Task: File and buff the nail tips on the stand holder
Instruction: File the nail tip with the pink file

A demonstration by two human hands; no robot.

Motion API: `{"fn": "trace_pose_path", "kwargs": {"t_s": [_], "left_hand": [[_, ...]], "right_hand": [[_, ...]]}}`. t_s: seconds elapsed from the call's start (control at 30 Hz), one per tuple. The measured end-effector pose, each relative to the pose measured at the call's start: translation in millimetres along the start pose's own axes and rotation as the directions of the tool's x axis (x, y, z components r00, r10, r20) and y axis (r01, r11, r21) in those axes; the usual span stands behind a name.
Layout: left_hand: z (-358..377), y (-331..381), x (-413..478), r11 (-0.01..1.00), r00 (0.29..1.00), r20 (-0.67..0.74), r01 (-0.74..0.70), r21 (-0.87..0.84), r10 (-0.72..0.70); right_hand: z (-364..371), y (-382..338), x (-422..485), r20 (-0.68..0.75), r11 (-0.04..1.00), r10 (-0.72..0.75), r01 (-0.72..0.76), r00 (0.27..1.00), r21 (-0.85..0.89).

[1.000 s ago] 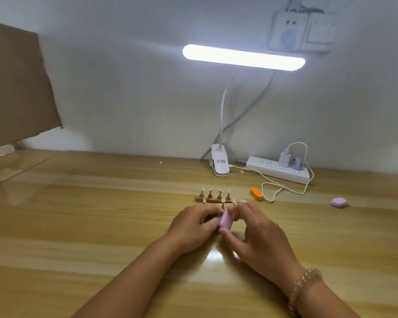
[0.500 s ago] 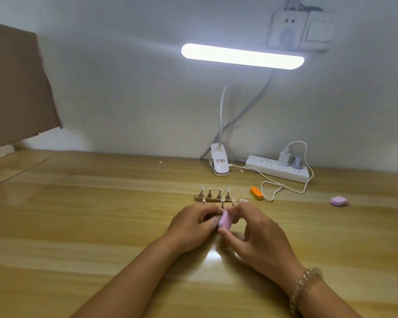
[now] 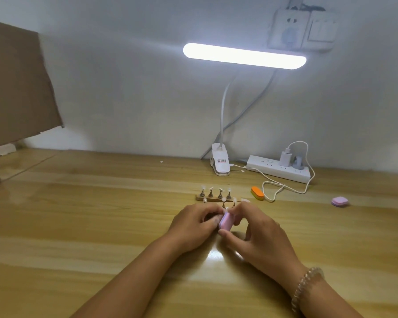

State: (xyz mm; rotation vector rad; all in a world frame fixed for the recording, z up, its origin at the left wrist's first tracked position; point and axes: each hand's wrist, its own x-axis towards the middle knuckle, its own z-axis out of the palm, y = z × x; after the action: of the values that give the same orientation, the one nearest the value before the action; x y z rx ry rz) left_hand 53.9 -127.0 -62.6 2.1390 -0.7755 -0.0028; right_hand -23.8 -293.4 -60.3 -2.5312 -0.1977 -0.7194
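pinching pink buffer (image 3: pixel 225 222) — right hand (image 3: pixel 261 239)

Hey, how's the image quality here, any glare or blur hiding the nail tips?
Head view: the lamp bar is blown out white, its glare reflects off the table between the wrists, the nail tips on the stand holder are tiny and soft, and the right hand gripping the pink buffer block looks blurred.

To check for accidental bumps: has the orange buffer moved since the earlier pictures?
No. The orange buffer lies at the same spot as before, just in front of the left end of the power strip.
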Motion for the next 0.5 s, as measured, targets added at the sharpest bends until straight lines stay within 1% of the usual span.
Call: {"fn": "trace_pose_path", "kwargs": {"t_s": [0.03,0.07,0.13,0.17,0.23,0.3,0.37,0.43,0.5], "left_hand": [[1,-1,1,1.0,1.0,-0.011,-0.001,-0.008,0.001],[2,-3,1,1.0,1.0,-0.022,0.005,-0.025,-0.005],[4,-5,3,0.993,0.999,-0.034,0.031,-0.117,-0.035],[5,-6,3,0.987,0.998,-0.033,0.043,-0.158,-0.049],[4,-6,3,0.984,0.998,-0.042,0.033,-0.174,-0.04],[2,-6,3,0.992,0.999,-0.031,0.015,-0.127,-0.019],[2,-5,3,0.995,1.0,-0.019,0.011,-0.101,-0.013],[2,-5,3,0.996,1.0,-0.019,0.01,-0.092,-0.012],[2,-4,3,0.998,1.0,-0.017,0.003,-0.07,-0.004]], "right_hand": [[0,1,2,-0.018,0.999,0.029,-0.028,0.999,0.016],[-1,4,4,-0.067,0.996,0.079,-0.076,0.995,0.04],[-3,11,8,-0.167,0.983,0.173,-0.159,0.971,0.094],[-3,12,8,-0.181,0.981,0.18,-0.162,0.967,0.109],[-1,9,4,-0.127,0.992,0.101,-0.09,0.987,0.089],[2,2,-1,-0.043,0.999,0.015,-0.013,0.999,0.037],[2,0,2,-0.018,0.999,0.03,-0.03,0.999,0.013],[0,2,5,-0.063,0.996,0.086,-0.084,0.994,0.032],[0,2,3,-0.062,0.998,0.058,-0.058,0.996,0.012]]}}
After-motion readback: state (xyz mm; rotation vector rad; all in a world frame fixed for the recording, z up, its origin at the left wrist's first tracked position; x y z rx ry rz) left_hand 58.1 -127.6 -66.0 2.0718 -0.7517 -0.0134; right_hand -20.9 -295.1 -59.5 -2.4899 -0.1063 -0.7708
